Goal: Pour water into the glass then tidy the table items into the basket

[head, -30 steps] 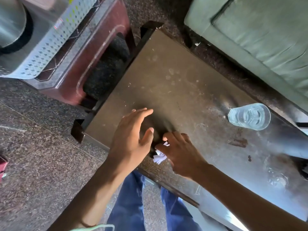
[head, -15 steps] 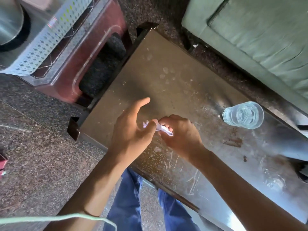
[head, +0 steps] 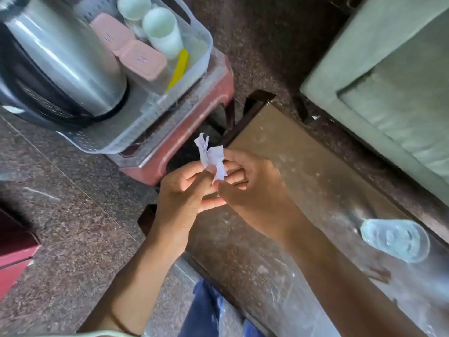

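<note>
Several small white paper scraps stick up between my two hands above the left corner of the brown table. My left hand pinches them with thumb and fingers, and my right hand pinches the same bunch from the right. A glass of water stands on the table at the right, away from both hands. The white perforated basket sits on a red stool to the upper left and holds a steel kettle, two pink lidded boxes, two white cups and a yellow stick.
A green sofa runs along the far right side of the table. The floor is speckled dark stone. A red object shows at the left edge. My blue-trousered legs are below the table's near edge.
The paper scraps were gathered off the table and lifted. Both hands now hold them higher and further left, toward the basket, and the view has swung to show the basket's contents.
</note>
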A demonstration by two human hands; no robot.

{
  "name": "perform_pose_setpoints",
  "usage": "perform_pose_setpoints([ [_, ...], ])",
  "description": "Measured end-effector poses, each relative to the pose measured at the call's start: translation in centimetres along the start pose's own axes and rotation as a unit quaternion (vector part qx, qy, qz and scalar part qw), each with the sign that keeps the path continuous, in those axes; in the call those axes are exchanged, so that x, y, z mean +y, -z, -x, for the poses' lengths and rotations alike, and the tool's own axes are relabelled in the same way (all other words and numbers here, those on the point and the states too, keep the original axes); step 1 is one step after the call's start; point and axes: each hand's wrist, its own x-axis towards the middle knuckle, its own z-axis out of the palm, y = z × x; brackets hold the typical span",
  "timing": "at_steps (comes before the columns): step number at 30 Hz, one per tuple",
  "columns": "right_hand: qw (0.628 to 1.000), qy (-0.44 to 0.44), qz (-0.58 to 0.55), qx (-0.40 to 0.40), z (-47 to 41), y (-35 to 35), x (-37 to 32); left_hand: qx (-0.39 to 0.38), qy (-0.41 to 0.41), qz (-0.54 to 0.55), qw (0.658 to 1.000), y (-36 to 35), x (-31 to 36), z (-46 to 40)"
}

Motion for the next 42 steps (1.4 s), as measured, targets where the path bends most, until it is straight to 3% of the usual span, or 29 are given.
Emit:
perform_pose_setpoints([
  [5, 0.997, 0.024, -0.032, -0.061, -3.4, -1.9, -3.2, 0.082, -0.043, 0.017, 0.996, 4.2, 3.3, -3.2],
  [10, 0.998, 0.049, 0.044, -0.004, -8.9, -2.1, -5.3, 0.143, -0.149, -0.102, 0.973, 8.4, 6.3, -7.2],
  [12, 0.985, 0.095, 0.14, 0.045, -11.5, -1.9, -6.2, 0.171, -0.198, -0.223, 0.939, 9.8, 7.3, -9.0],
  [15, 0.936, 0.17, 0.292, 0.096, -15.5, -1.2, -7.0, 0.171, -0.219, -0.363, 0.889, 11.0, 8.8, -11.2],
  [20, 0.886, 0.15, 0.436, 0.048, -20.3, -0.1, -7.6, 0.154, -0.265, -0.499, 0.811, 11.0, 9.8, -14.2],
  [26, 0.88, 0.148, 0.45, 0.026, -22.5, 1.0, -7.7, 0.152, -0.265, -0.5, 0.811, 8.7, 10.5, -18.1],
  [34, 0.877, 0.145, 0.458, -0.002, -22.6, 1.2, -7.7, 0.118, -0.224, -0.427, 0.868, 6.2, 10.5, -21.7],
  [42, 0.876, 0.136, 0.462, -0.012, -22.5, 1.4, -7.9, 0.101, -0.259, -0.428, 0.86, 6.6, 10.4, -20.2],
])
